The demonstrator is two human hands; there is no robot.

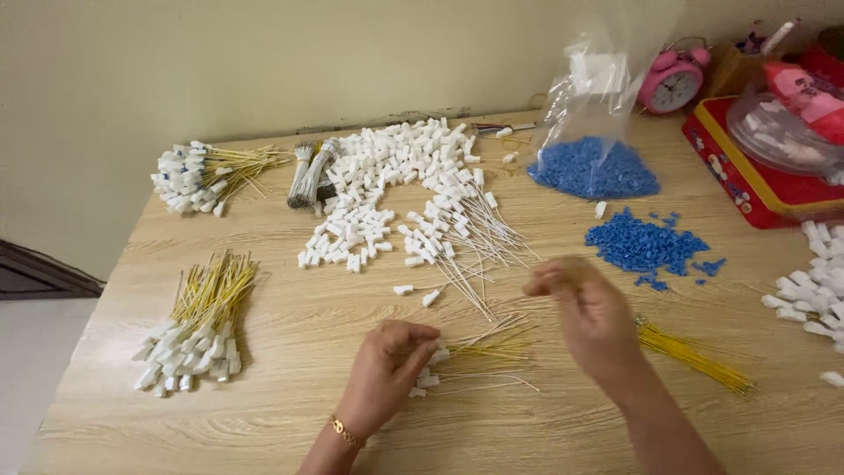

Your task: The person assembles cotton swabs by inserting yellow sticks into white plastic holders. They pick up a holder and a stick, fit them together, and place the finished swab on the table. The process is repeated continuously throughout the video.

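My left hand (391,361) rests on the wooden table (290,413), fingers curled on a small bundle of yellow wires with white plastic connectors (479,350). My right hand (589,317) hovers just right of it, blurred, fingertips pinched together; whether it holds a small part I cannot tell. Thin white wires with connectors (462,242) lie fanned out just beyond both hands. A loose bundle of bare yellow wires (694,356) lies right of my right hand.
A heap of white connectors (387,176) sits mid-table, finished yellow bundles at left (198,321) and far left (207,174). Blue pieces (646,246) lie loose and in a clear bag (593,167). A red tin (756,176), pink alarm clock (671,81), more connectors (813,286) at right.
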